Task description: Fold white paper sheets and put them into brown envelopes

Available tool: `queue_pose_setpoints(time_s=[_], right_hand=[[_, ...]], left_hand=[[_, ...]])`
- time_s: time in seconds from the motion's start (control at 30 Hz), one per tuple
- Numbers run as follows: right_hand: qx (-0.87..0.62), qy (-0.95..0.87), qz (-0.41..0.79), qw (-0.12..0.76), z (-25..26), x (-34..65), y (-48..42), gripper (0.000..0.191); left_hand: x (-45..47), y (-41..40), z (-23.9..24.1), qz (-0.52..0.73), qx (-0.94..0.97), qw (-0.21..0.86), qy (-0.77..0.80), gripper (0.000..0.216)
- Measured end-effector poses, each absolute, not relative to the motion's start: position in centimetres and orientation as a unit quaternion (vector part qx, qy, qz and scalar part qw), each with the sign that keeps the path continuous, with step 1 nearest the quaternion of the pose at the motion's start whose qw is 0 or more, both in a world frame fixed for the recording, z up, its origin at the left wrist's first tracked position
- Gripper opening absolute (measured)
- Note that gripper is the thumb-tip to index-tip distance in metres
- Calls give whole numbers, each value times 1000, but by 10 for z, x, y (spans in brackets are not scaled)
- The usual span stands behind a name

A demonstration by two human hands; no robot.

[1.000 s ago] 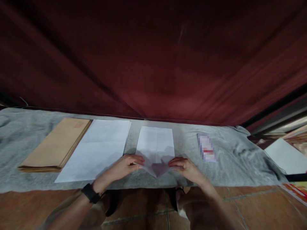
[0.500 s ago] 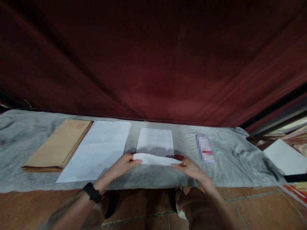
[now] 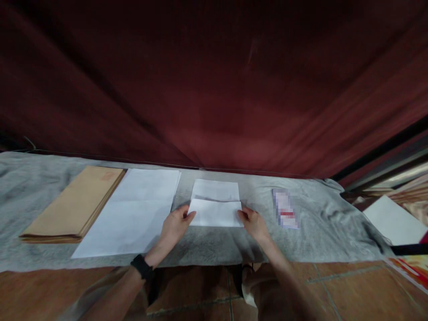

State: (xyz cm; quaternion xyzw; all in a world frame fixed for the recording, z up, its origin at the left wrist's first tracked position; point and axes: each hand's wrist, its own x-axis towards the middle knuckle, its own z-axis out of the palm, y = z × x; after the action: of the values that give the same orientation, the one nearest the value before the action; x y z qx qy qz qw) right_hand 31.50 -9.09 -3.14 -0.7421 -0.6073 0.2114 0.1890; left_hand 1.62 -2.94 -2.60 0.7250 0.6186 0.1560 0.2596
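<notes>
A white sheet of paper (image 3: 216,203) lies folded on the grey cloth (image 3: 321,232), its near part turned up and over the far part. My left hand (image 3: 175,225) pinches the fold's left edge, fingers closed on the paper. At the right edge my right hand (image 3: 254,223) grips the same folded sheet. A black band sits on my left wrist.
To the left lie a stack of white sheets (image 3: 132,214) and a pile of brown envelopes (image 3: 76,203). A small printed slip (image 3: 284,208) rests to the right. A dark red curtain (image 3: 214,84) hangs behind. Tiled floor (image 3: 351,285) lies below; more paper (image 3: 394,220) at far right.
Both hands carried the sheet's near edge up and away from me, folding it over the far part. The loose, peaked flap is now flat.
</notes>
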Motion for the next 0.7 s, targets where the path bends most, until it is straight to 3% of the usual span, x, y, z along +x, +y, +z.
queue_pose_setpoints(time_s=[0.3,0.7], right_hand=[[-786,-595,148,74,-23,301,-85,30],[-803,-573,157,48,-17,301,-72,37]], left_hand=[[28,-27,-12,21,734,168,657,25],[39,-24,1,15,730,149,667,29]])
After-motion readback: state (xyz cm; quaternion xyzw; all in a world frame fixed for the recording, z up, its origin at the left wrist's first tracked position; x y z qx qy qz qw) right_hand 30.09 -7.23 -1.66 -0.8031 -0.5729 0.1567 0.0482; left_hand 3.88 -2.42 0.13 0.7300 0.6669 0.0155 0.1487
